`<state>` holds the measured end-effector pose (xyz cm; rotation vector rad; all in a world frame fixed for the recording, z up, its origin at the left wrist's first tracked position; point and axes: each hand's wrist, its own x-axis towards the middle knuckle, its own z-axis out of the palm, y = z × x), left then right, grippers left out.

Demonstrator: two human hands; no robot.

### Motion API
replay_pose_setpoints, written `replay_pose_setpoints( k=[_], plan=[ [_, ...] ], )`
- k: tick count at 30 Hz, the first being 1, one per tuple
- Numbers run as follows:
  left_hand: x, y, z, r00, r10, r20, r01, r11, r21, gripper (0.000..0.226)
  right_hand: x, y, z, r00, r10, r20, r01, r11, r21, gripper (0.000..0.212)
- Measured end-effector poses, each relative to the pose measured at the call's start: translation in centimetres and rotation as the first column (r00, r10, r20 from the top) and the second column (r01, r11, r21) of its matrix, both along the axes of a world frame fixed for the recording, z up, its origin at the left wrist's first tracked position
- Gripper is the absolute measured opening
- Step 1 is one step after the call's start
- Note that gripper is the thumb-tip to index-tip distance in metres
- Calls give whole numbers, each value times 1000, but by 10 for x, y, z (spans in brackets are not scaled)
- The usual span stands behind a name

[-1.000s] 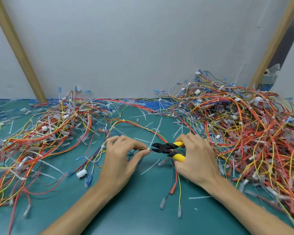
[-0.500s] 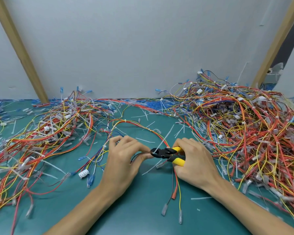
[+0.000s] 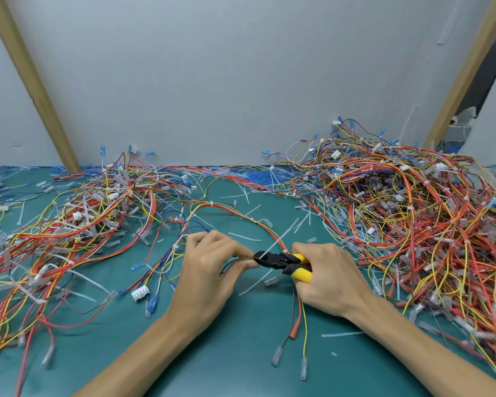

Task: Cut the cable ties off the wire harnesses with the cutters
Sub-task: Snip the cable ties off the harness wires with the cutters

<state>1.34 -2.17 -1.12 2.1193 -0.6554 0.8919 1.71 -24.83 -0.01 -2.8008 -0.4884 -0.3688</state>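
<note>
– Left hand (image 3: 209, 270): how is it set?
– Fingers curled, with thumb and forefinger pinching a wire harness (image 3: 241, 214) of red, yellow and orange leads, at the near end of the arch the bundle makes over the table.

– And the right hand (image 3: 327, 276)?
– Wrapped tight round the yellow handles of the black-headed cutters (image 3: 281, 260). The black nose points left and touches the harness just beside the left thumb tip. Whether the blades have met cannot be told.

– Where are the ties?
– Small white cable ties (image 3: 211, 202) ring the harness along its arch. A long white strip (image 3: 279, 238) slants up and right from the cutter head. Whether it is fastened to the bundle cannot be told.

– Below the hands?
– Loose red and yellow leads (image 3: 304, 325) trail toward the viewer, ending in clear-sleeved terminals.

– Farther out?
– A green table mat (image 3: 235, 356) carries short white tie offcuts (image 3: 342, 334) and a white plug connector (image 3: 140, 293). A tangled heap of harnesses (image 3: 83, 219) lies to the left, and a larger heap (image 3: 413, 224) lies to the right. Behind stands a grey wall (image 3: 241, 81) crossed by two slanting wooden battens (image 3: 32, 81).
</note>
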Motion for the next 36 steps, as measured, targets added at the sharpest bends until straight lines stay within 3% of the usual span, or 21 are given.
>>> replay_pose_setpoints(
  k=[25,31,36],
  plan=[
    [0,1,-2,997,-3,-77,2,1000,-12,7,3,-2,11,995,13,-101,-18,999,-46,12],
    [-2,-1,-1,998,-13,-53,14,1000,12,7,1,-4,4,1000,3,-20,-4,1000,-20,17],
    [1,4,1,994,37,-104,-38,999,2,6,0,-10,5,991,-64,116,50,991,122,20]
  ],
)
